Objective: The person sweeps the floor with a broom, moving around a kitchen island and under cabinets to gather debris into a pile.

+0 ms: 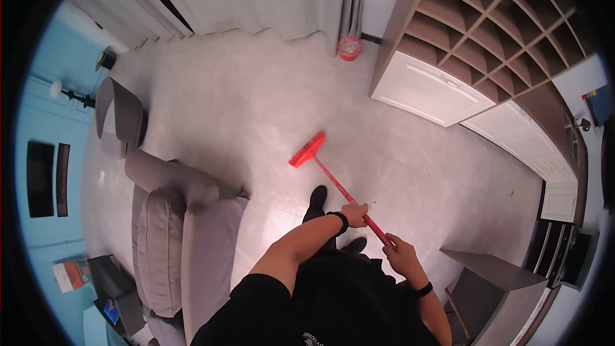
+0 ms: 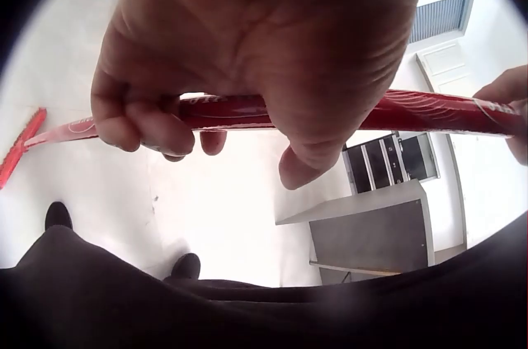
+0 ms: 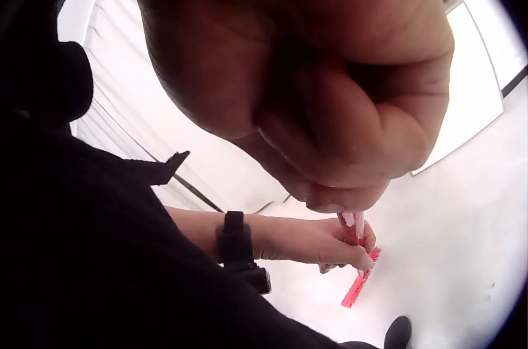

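A red broom [image 1: 334, 181] slants across the pale floor, its wide head [image 1: 307, 149] at the far end, flat against or just over the tiles. My left hand [image 1: 354, 214] grips the middle of the handle; in the left wrist view that hand [image 2: 247, 52] has its fingers and thumb curled round the red handle [image 2: 421, 110]. Near the handle's upper end, my right hand [image 1: 401, 256] holds on. The right wrist view shows this hand [image 3: 330, 93] curled tight, with the handle [image 3: 352, 228] coming out below it.
A grey sofa [image 1: 208, 250] stands at the left, with a grey chair [image 1: 122, 115] beyond it. A red bin [image 1: 349, 49] sits by the curtain [image 1: 269, 0]. Shelves with white cabinet doors [image 1: 429, 90] line the right side; a grey desk [image 1: 500, 275] is at the lower right.
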`<state>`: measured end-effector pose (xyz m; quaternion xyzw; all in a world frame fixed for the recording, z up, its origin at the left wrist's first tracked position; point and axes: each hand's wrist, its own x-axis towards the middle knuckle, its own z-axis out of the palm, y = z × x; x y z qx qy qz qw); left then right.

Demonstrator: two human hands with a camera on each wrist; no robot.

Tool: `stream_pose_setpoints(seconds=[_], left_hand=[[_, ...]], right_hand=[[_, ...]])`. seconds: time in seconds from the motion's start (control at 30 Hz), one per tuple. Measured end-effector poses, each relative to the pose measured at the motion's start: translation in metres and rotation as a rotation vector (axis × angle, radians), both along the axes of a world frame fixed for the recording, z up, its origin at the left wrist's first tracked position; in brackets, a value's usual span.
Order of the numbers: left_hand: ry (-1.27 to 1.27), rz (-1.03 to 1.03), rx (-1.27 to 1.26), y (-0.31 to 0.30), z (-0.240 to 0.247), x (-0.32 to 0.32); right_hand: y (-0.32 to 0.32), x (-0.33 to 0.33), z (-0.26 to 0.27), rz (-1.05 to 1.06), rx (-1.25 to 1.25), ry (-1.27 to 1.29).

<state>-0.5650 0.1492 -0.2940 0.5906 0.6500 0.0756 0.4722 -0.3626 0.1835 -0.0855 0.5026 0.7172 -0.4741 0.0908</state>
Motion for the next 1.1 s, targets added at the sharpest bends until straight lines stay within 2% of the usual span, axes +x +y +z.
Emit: stream_pose_setpoints(seconds=[0.13,0.23,0.3,0.37,0.43,0.5,0.73,0.83,1.1], left_hand=[[-0.059,0.061,-0.024,-0.001,-0.011,-0.04],[-0.179,0.021,0.006,0.006,-0.016,-0.058],[-0.195,-0.055,0.019,0.013,-0.03,-0.06],[-0.053,-0.175,-0.076,0.022,-0.029,-0.062],[-0.039,-0.265,-0.174,0.027,-0.017,-0.067],[-0.045,-0.28,-0.222,0.026,0.004,-0.073],[-0.07,-0.283,-0.215,0.002,-0.004,-0.06],[-0.091,-0.3,-0.217,0.004,-0.006,-0.046],[-0.121,-0.293,-0.163,0.027,-0.015,0.045]], right_hand=[[0.017,-0.065,0.003,0.123,0.077,-0.075],[0.023,-0.079,0.006,0.008,0.068,-0.104],[0.023,-0.077,0.003,-0.137,0.022,-0.095],[0.015,-0.073,0.001,-0.099,0.101,-0.106],[0.005,-0.085,0.018,-0.043,0.15,-0.163],[-0.006,-0.09,0.026,-0.101,0.085,-0.187],[-0.026,-0.075,0.022,-0.154,-0.007,-0.194],[-0.031,-0.056,0.011,-0.159,0.06,-0.162],[-0.01,0.036,-0.001,-0.162,0.157,-0.165]])
